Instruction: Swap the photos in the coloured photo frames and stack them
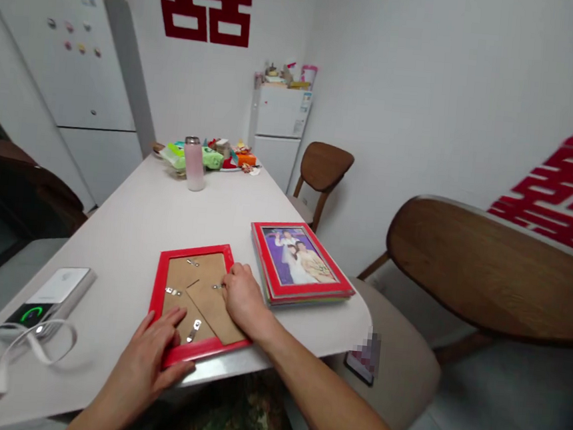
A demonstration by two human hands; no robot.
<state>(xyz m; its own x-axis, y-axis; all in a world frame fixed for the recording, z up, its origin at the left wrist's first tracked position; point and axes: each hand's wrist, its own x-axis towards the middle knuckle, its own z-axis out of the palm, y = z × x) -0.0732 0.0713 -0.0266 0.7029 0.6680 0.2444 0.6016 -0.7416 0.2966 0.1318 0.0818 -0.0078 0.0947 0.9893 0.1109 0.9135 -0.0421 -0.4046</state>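
A red picture frame [198,304] lies face down on the white table [115,227], its brown cardboard backing [199,301] facing up with several metal tabs [193,331] on it. My left hand [146,357] grips the frame's lower left corner, with fingers on top and thumb along the near edge. My right hand [244,298] rests on the backing, its fingertips bunched beside a tab. To the right lies a stack of red frames [302,264], the top one showing a photo of two people in white.
A power bank [45,301] with a white cable lies at the table's left. A pink-and-white bottle [194,165] and assorted packets stand at the far end. Wooden chairs surround the table, with a refrigerator at the back left and a small one behind.
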